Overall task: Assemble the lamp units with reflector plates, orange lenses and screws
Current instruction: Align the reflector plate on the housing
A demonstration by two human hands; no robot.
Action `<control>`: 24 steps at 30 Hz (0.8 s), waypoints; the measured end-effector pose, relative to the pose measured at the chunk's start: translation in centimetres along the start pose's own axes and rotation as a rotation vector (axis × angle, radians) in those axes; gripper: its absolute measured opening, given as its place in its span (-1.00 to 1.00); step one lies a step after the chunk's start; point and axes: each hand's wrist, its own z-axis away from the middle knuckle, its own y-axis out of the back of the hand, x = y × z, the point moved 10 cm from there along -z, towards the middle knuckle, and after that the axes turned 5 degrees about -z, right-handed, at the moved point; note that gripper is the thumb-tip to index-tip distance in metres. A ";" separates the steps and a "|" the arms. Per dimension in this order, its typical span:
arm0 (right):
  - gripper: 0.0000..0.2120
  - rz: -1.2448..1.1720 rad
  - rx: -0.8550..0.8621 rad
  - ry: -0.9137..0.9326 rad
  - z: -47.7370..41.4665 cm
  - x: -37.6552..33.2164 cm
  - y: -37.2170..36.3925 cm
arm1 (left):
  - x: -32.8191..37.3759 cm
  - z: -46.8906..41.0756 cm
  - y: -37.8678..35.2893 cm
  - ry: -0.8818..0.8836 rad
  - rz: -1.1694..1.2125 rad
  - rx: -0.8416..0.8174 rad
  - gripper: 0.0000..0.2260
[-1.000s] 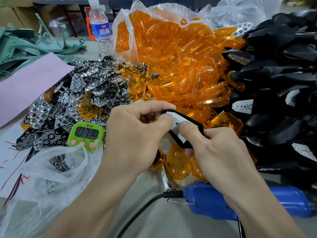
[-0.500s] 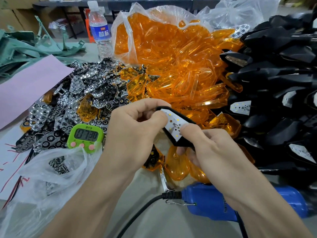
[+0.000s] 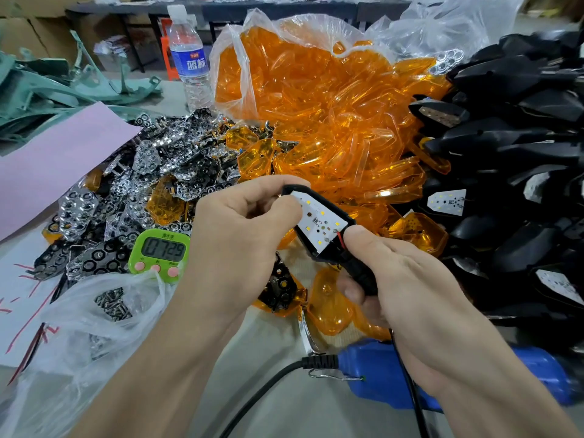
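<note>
I held the lamp unit (image 3: 319, 226) in both hands above the worktop (image 3: 284, 390), in front of the lens heap. Its white LED board faced up towards me, bare, with no reflector or lens on it yet. Its long axis ran on a slant from the upper left, by my left hand (image 3: 240, 235), down to the lower right, where the black stem end sat in my right hand (image 3: 407, 289). My left hand was closed on the upper end, thumb pressed on the board's edge; my right hand gripped the stem, thumb on the housing near the red wire. I judged this the start of the unit: the board was being seated or checked in the housing. The next move would call for freeing my left hand to pick one reflector (image 3: 77, 213) from the shiny heap to the left and lay it over the board with its cups matched to the LEDs, keeping the unit level. The lenses (image 3: 331, 121) lay piled behind, a spare lens (image 3: 330, 303) below the unit, the screws (image 3: 110, 306) in a bag near left, the driver (image 3: 379, 371) under my right wrist, and a timer (image 3: 161, 251) beside my left hand.
</note>
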 end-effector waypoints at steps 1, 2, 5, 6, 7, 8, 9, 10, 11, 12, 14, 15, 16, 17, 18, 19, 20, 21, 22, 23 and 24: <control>-0.49 0.004 -0.004 0.018 0.1 -0.2 -0.2 | -0.1 0.0 0.0 0.002 0.003 0.006 -0.79; -0.50 0.006 0.000 0.015 0.1 -0.2 -0.2 | -0.2 0.0 0.1 0.006 0.006 0.011 -0.79; -0.51 0.021 0.017 0.007 0.1 0.3 0.1 | -0.4 0.0 0.2 0.010 -0.001 0.024 -0.77; -0.53 0.029 0.024 0.016 0.1 0.1 0.1 | -0.5 0.0 0.4 0.011 0.002 0.032 -0.77; -0.55 0.032 0.027 0.020 0.1 0.3 0.2 | -0.6 -0.1 0.7 0.013 0.013 0.042 -0.78; -0.57 0.041 0.034 0.024 0.1 0.4 0.3 | -0.6 -0.3 1.1 0.011 0.021 0.054 -0.79; -0.58 0.039 0.046 0.021 0.1 0.5 0.4 | -0.7 -0.5 1.7 0.010 0.016 0.068 -0.80; -0.59 0.037 0.057 0.011 0.0 0.6 0.5 | -0.7 -0.7 2.4 0.013 -0.005 0.089 -0.82; -0.58 0.032 0.064 -0.004 0.0 1.0 0.8 | -0.8 -0.9 3.2 0.012 -0.053 0.116 -0.85; -0.57 0.035 0.079 -0.021 0.0 1.0 1.0 | -0.8 -1.1 4.2 0.007 -0.131 0.149 -0.86; -0.58 0.020 0.092 -0.061 0.0 1.4 1.3 | -0.9 -1.6 5.7 -0.016 -0.380 0.174 -0.82; -0.60 0.012 0.099 -0.076 -0.1 1.4 1.4 | -1.1 -2.0 5.8 -0.022 -0.542 0.135 -0.82; -0.63 0.005 0.111 -0.086 0.0 1.4 1.4 | -1.3 -2.2 5.6 -0.010 -0.721 0.067 -0.83; -0.65 0.004 0.126 -0.088 0.0 1.3 1.5 | -1.8 -2.3 5.3 0.013 -0.889 -0.012 -0.83; -0.64 0.008 0.141 -0.091 0.0 1.2 1.7 | -2.3 -2.3 5.0 0.041 -1.007 -0.081 -0.83; -0.63 0.008 0.150 -0.087 -0.1 1.2 1.7 | -2.9 -2.2 4.7 0.060 -1.054 -0.150 -0.84; -0.63 0.009 0.158 -0.088 -0.1 1.1 1.8 | -3.3 -2.0 4.2 0.067 -1.046 -0.209 -0.86; -0.62 0.009 0.165 -0.090 -0.1 1.1 1.9 | -3.7 -1.9 3.7 0.062 -1.014 -0.260 -0.91; -0.62 0.016 0.171 -0.098 -0.2 1.0 2.0 | -3.7 -1.7 3.1 0.050 -0.971 -0.307 -0.95; -0.61 0.017 0.174 -0.107 -0.2 1.0 2.1 | -3.9 -1.6 2.5 0.044 -0.945 -0.355 -0.88; -0.60 0.021 0.177 -0.117 -0.2 1.0 2.2 | -4.1 -1.3 1.9 0.042 -0.926 -0.403 -0.82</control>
